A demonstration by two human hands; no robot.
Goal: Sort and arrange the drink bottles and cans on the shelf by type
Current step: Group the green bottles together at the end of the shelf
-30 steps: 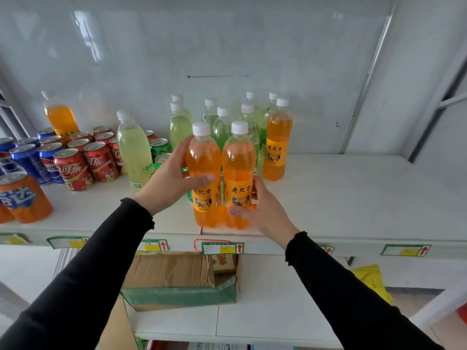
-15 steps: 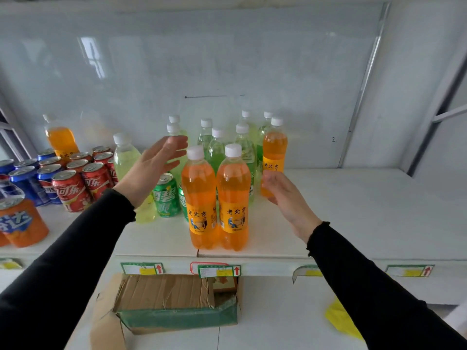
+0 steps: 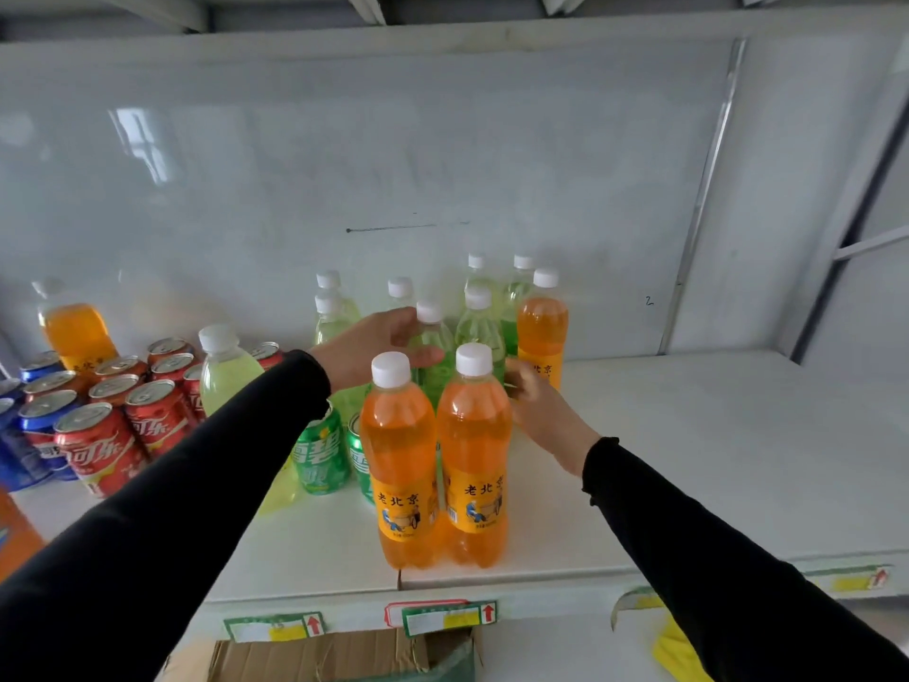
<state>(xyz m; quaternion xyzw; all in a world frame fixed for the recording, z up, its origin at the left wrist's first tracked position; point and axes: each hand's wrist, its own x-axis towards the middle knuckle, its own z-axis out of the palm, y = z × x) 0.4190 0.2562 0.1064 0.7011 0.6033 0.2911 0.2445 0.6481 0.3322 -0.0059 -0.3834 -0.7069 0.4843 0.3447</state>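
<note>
Where the white shelf carries the stock, the landmark is the pair of orange plastic bottles with white caps and yellow labels, standing upright, side by side and touching, at the front edge.

- Behind the pair: a cluster of pale green clear bottles with white caps, upright, packed close; evidently one type gathered together.
- Behind and right of the pair: a third orange bottle at the cluster's right edge, apart from its kind, so likely due to join the pair.
- Left of the pair: two green cans, just beside; further left a lone pale green bottle, then red cans and blue cans grouped by colour; a fourth orange bottle at the far back left.
- Left hand: above and behind the pair, fingers spread and relaxed near a green bottle's cap, gripping nothing.
- Right hand: right of the pair, fingertips blurred near the third orange bottle; hold or not cannot be told.
</note>
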